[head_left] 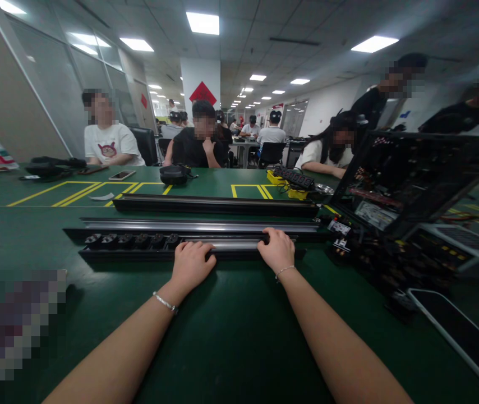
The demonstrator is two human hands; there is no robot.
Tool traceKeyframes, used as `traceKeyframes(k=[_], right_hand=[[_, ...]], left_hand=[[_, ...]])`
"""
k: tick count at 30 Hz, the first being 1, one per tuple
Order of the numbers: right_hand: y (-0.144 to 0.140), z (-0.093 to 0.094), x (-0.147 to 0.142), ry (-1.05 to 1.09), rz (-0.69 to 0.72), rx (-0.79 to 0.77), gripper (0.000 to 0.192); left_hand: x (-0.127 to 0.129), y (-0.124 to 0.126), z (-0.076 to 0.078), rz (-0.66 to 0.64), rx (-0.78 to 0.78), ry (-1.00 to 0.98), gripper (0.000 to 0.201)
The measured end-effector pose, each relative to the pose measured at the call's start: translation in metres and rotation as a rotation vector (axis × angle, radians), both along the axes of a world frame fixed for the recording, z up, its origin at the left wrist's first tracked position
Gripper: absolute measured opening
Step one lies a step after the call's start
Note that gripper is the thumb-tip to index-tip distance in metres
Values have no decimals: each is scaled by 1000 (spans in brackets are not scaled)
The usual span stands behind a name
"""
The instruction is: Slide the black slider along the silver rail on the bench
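Nearest me on the green table lies a long black channel (pixel 125 256) with a silvery inner face. Several round black socket-like modules (pixel 125 240) sit in a row in its left half. Just right of that row, my left hand (pixel 192 262) curls its fingers over the channel, with the thumb along the front edge; its fingertips are partly hidden. My right hand (pixel 277 251) bends over the channel's right part, its fingers closed around a small black part (pixel 266 239), mostly covered. A second channel (pixel 206 226) lies directly behind, and a third black strip (pixel 214 205) lies farther back.
On the right, a tangle of black parts (pixel 344 238) lies beside an open black equipment case (pixel 374 185) and a dark panel with a pale rim (pixel 458 336). A black pouch (pixel 175 174), a phone (pixel 122 175) and yellow bins (pixel 276 178) stand farther back. People sit across the table.
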State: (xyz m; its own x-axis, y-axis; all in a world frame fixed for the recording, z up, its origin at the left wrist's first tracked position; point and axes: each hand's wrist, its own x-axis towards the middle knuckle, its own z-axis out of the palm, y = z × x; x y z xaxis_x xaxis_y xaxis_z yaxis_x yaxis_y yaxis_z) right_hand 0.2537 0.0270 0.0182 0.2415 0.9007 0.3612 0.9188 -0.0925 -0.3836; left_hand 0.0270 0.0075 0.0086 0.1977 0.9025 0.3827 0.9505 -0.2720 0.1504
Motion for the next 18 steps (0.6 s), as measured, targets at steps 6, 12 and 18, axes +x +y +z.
traceKeyframes(k=[6,12,18], right_hand=[[0,4,7,4,18,-29,33],[2,4,11,27,40,-34,35],[1,1,14,0,-14,5,36]], left_hand=[[0,0,0,10,1,19,30],[0,-1,1,11,-12,13,30],[0,0,0,18,-9,24,29]])
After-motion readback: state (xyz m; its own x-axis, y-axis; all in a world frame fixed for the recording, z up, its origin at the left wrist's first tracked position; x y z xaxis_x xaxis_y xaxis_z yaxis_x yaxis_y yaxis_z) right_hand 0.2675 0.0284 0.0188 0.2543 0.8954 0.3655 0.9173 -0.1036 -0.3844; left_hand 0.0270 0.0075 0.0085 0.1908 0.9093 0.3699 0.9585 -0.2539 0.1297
